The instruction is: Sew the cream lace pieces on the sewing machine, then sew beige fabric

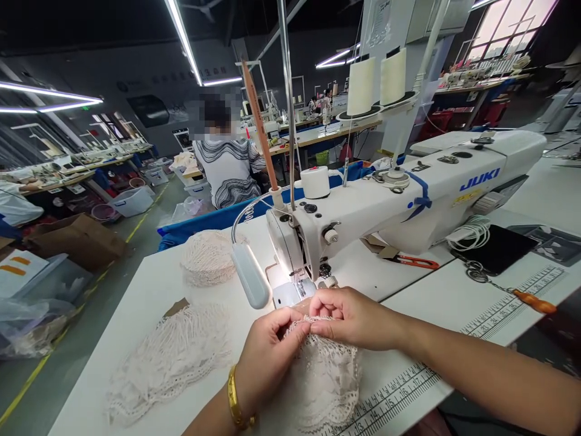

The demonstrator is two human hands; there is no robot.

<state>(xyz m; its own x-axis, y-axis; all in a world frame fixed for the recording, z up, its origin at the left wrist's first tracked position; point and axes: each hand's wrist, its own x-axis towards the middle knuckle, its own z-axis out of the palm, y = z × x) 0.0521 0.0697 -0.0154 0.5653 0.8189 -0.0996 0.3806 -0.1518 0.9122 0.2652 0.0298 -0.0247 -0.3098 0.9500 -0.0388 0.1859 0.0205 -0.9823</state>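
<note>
A cream lace piece [324,381] lies on the white sewing table [149,284] in front of the white JUKI sewing machine [408,194]. My left hand [267,354], with a gold bangle at the wrist, pinches the lace's upper edge. My right hand [351,315] grips the same edge beside it, just in front of the presser foot [297,284]. The needle area is lit by a small gooseneck lamp [249,275].
Two heaps of cream lace [167,357] [206,257] lie to the left on the table. Red snips [415,262], a black mat [499,248] and an orange-handled tool [535,301] sit to the right. Thread cones [376,85] stand behind. A person [229,163] sits at a farther station.
</note>
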